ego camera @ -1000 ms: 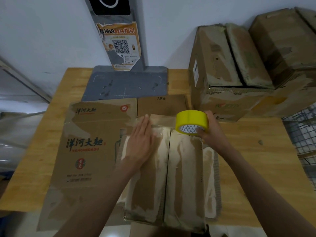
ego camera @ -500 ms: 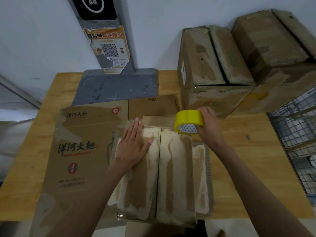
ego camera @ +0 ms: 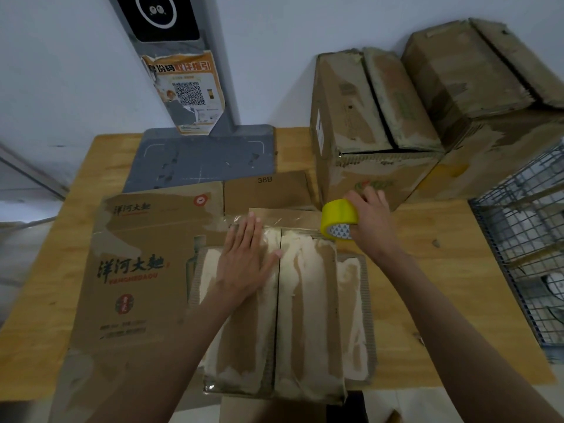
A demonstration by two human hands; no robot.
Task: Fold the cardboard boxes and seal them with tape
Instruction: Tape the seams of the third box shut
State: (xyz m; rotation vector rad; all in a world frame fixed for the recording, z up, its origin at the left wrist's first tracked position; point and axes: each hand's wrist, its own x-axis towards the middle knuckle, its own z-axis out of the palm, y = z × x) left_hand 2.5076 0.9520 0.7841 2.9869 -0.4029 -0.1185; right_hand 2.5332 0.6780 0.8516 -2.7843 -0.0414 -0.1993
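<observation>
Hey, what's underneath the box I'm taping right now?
The box lies partly on a flattened printed carton at its left and on the wooden table at its right. How far the carton reaches beneath it is hidden, as is anything inside.

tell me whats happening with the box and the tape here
A person is sealing a cardboard box on a wooden table. The left hand lies flat on the left flap beside the centre seam, pressing it down. The right hand grips a yellow tape roll at the box's far right corner. The seam looks not yet taped. A flattened printed carton lies to the left.
</observation>
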